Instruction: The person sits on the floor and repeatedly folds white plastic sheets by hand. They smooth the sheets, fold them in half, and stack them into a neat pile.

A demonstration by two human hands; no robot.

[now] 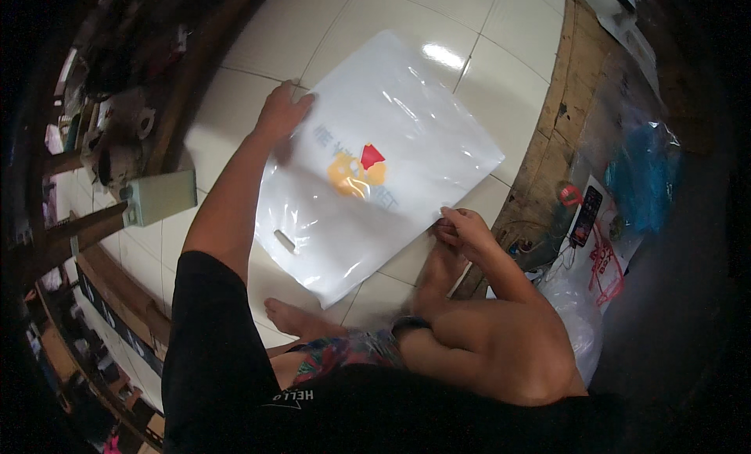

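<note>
A white plastic bag point(422, 118) with a red and yellow print in its middle lies spread over the pale floor tiles. An oval handle slot is cut near its lower left end. My left hand point(283, 114) rests at the bag's left edge, thumb and fingers apart. On the opposite side, my right hand point(467, 229) pinches the bag's lower right edge between thumb and fingers. The film looks mostly flat, with some wrinkles and shiny folds.
My bare feet point(301, 319) are close to the bag's near end. A wooden plank point(547, 137) runs along the right, with a phone point(587, 216), blue plastic wrapping point(643, 168) and clear bags beyond it. At left stand a metal block point(162, 197) and wooden shelving.
</note>
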